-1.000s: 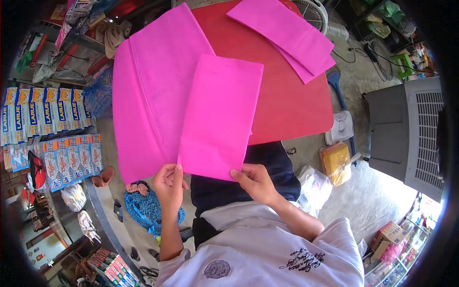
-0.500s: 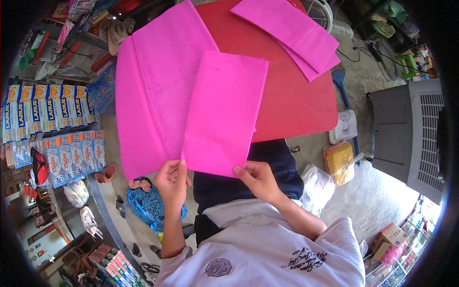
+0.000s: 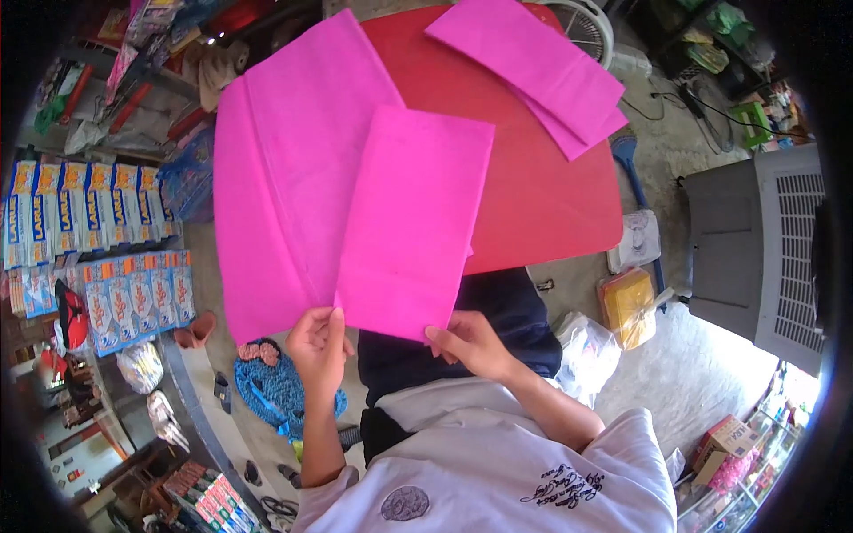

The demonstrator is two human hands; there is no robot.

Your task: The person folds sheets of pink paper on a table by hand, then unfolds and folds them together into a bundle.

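A folded bright pink sheet [image 3: 413, 226], of paper or thin cloth, is held by its two near corners. My left hand [image 3: 317, 351] pinches the left corner between thumb and fingers. At the right corner, my right hand [image 3: 471, 345] is closed with its thumb on top. The sheet's far part reaches over the red table [image 3: 533, 218]. Beneath it on the left lies a larger pink sheet [image 3: 284, 169] with a long crease, hanging past the table's near edge. Folded pink pieces [image 3: 542, 67] lie overlapped at the far right of the table.
Stacked beer cartons [image 3: 80, 209] stand at the left. A blue woven bag [image 3: 275, 386] sits on the floor by my left arm. To the right are a yellow wrapped pack [image 3: 629, 306], a clear plastic bag [image 3: 588, 355] and a large grey speaker-like box [image 3: 733, 249]. A fan [image 3: 586, 31] stands behind the table.
The view has shifted slightly, so the table and pink pieces on it sit a little lower. Both hands keep their hold on the corners of the folded sheet.
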